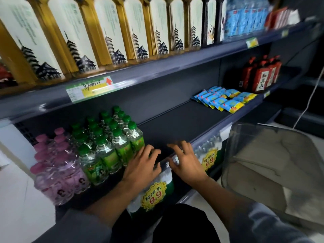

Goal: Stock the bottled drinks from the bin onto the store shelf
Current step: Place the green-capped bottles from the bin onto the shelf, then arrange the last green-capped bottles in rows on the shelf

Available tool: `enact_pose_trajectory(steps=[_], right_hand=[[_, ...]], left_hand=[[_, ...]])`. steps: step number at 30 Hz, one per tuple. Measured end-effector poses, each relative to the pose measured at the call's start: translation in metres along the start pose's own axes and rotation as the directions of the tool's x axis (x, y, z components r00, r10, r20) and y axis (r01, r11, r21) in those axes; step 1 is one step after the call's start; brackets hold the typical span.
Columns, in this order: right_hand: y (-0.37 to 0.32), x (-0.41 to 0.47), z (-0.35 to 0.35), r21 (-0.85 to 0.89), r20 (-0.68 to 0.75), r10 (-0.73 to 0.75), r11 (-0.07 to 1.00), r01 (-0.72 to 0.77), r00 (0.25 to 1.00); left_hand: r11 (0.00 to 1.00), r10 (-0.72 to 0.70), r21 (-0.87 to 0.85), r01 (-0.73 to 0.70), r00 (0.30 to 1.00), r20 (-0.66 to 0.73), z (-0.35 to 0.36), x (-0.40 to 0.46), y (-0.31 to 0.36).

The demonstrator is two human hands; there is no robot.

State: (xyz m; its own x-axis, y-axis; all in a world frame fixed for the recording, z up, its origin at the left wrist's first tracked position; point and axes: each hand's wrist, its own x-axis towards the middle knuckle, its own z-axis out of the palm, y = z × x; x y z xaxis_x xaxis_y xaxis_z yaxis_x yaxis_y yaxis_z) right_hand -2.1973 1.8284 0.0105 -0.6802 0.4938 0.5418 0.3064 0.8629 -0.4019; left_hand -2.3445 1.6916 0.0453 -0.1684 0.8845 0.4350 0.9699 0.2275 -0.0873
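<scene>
**Hands empty at the shelf edge**

Pink bottles (57, 169) and green bottles (108, 142) stood at the shelf's (184, 120) left. The left hand (142, 165) rested loosely beside the green row, the right hand (185, 163) spread, holding nothing. The bin (273, 163) appeared empty. A careless nudge might topple the front green bottles.

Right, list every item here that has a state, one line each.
Left hand: open, fingers against the green-capped bottles.
Right hand: open, holding nothing.
Green-capped clear plastic bottles: upright, capped, packed in rows.
Pink-capped clear plastic bottles: upright, capped.
Clear plastic bin: no bottles visible inside.
Blue and yellow packets: lying flat.
</scene>
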Motion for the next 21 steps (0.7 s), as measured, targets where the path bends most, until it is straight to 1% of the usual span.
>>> enact_pose_trajectory(steps=[2,4,6,8,9,12,14,17,19,21], right_hand=[[0.006,-0.010,0.004,0.010,0.006,-0.020,1.000,0.020,1.000],[0.010,-0.020,0.014,0.040,0.024,-0.052,0.998,0.051,0.998],[0.013,-0.030,0.027,0.065,0.044,-0.093,0.994,0.090,0.995],[0.013,-0.043,0.042,0.089,0.052,-0.116,0.990,0.111,0.992],[0.011,-0.051,0.050,0.103,0.058,-0.116,0.989,0.109,0.992],[0.006,-0.078,0.070,0.150,0.106,-0.115,0.984,0.098,0.988],[0.005,-0.098,0.087,0.196,0.124,-0.133,0.975,0.107,0.983],[-0.001,-0.130,0.109,0.235,0.139,-0.157,0.964,0.122,0.978],[-0.009,-0.150,0.119,0.246,0.159,-0.161,0.962,0.119,0.974],[-0.021,-0.168,0.127,0.255,0.201,-0.142,0.963,0.089,0.969]], left_hand=[[1.000,-0.008,0.004,0.008,1.000,-0.009,0.011,-0.009,0.005],[1.000,0.009,-0.021,-0.010,0.998,-0.068,0.022,-0.022,0.010],[0.995,0.081,-0.040,-0.086,0.989,-0.122,0.036,-0.037,0.015],[0.986,0.156,-0.044,-0.162,0.980,-0.123,0.048,-0.053,0.019],[0.983,0.164,-0.062,-0.172,0.980,-0.117,0.054,-0.062,0.020],[0.983,0.108,-0.141,-0.118,0.991,-0.077,0.069,-0.091,0.023],[0.978,0.098,-0.186,-0.096,0.995,-0.002,0.075,-0.110,0.027],[0.978,0.067,-0.202,-0.046,0.993,0.099,0.082,-0.142,0.033],[0.980,-0.013,-0.196,0.038,0.992,0.127,0.088,-0.168,0.032],[0.969,-0.123,-0.194,0.156,0.977,0.174,0.094,-0.199,0.030]])
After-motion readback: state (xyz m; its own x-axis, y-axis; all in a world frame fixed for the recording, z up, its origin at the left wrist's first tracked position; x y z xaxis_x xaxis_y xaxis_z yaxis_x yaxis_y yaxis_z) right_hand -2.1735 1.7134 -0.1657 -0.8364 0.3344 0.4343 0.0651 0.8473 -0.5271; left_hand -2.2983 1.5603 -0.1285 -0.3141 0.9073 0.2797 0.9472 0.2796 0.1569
